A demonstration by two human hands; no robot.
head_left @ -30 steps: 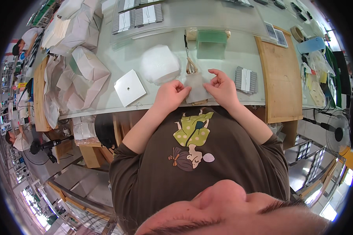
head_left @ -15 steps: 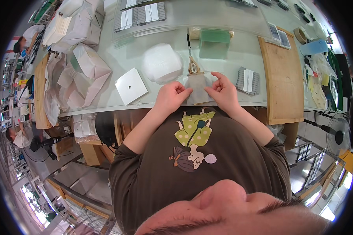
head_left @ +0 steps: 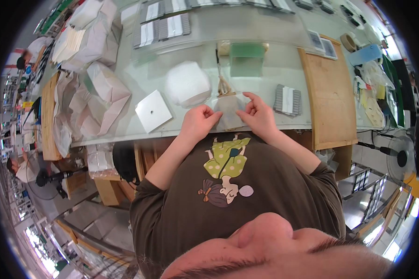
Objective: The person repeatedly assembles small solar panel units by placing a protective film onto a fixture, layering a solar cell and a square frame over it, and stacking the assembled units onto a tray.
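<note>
Worktable: a pale glass-topped worktable (head_left: 265, 79) is seen from above, with its near edge running just in front of the person's chest.
Wooden board: a long wooden board (head_left: 323, 100) is laid along the right end of the tabletop, reaching over the near edge.
Paper heap: crumpled white wrapping paper (head_left: 95, 95) is piled at the left end of the tabletop.
White pad: a rounded white foam block (head_left: 187, 84) is set near the middle of the tabletop, left of the hands' work.
White square: a flat white square sheet (head_left: 152, 110) with a small hole in its centre is laid close to the near edge, left of the left hand.
Green holder: a green block (head_left: 245, 59) is placed toward the far side, behind the hands.
Clear sleeve: a small clear plastic sleeve (head_left: 229, 111) is laid flat at the near edge of the tabletop, between both hands.
Grey stack: a small ribbed grey stack with a white band (head_left: 287, 98) is set just right of the right hand, beside the board.
Left hand: the left hand (head_left: 199, 122) is curled, and the sleeve's left edge is pinched by thumb and forefinger.
Right hand: the sleeve's right edge is pinched by the right hand (head_left: 258, 116); the remaining fingers are raised.
</note>
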